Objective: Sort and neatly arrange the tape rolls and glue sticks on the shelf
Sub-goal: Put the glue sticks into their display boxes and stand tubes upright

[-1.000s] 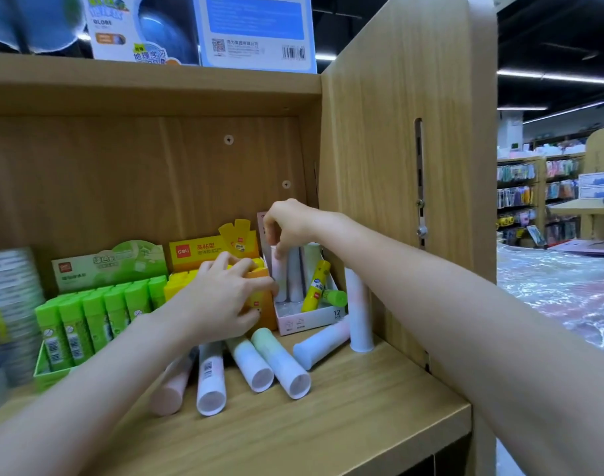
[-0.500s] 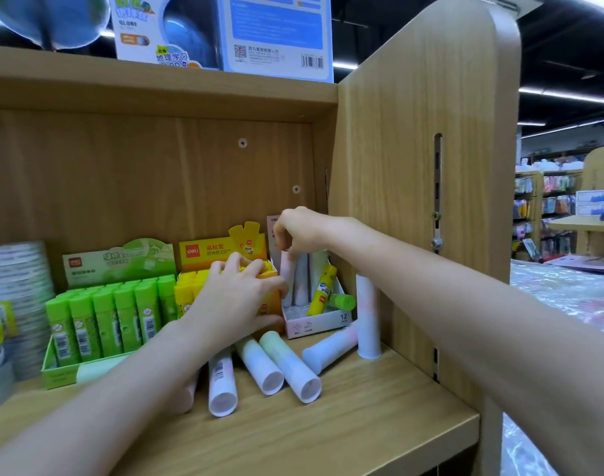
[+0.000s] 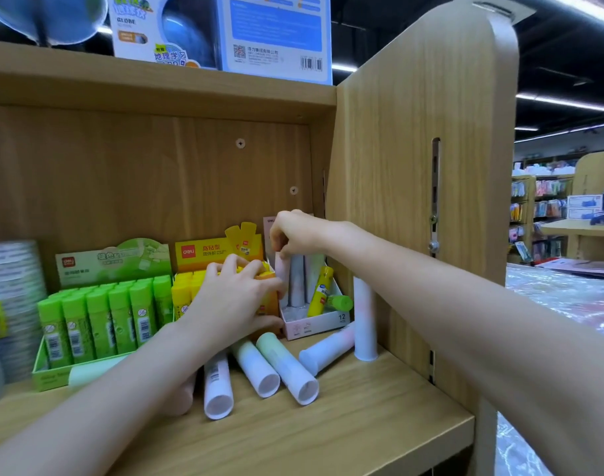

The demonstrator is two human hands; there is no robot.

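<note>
A pale stick (image 3: 282, 267) is pinched at its top by the right hand (image 3: 295, 233), and it stands upright at the left side of the white box (image 3: 323, 322). The yellow box (image 3: 221, 290) is gripped by the left hand (image 3: 233, 298), fingers curled over its top. More pale sticks (image 3: 287, 367) are lying on the shelf (image 3: 345, 431), just below both hands. One stick (image 3: 364, 317) is standing beside the white box. Green sticks (image 3: 98, 321) are lined up in a green box (image 3: 48, 377) at the left.

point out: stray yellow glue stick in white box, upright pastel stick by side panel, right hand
yellow glue stick (image 3: 321, 292), head view, on its label.
upright pastel stick (image 3: 365, 321), head view, mid-body.
right hand (image 3: 295, 233), head view, back of hand.
</note>
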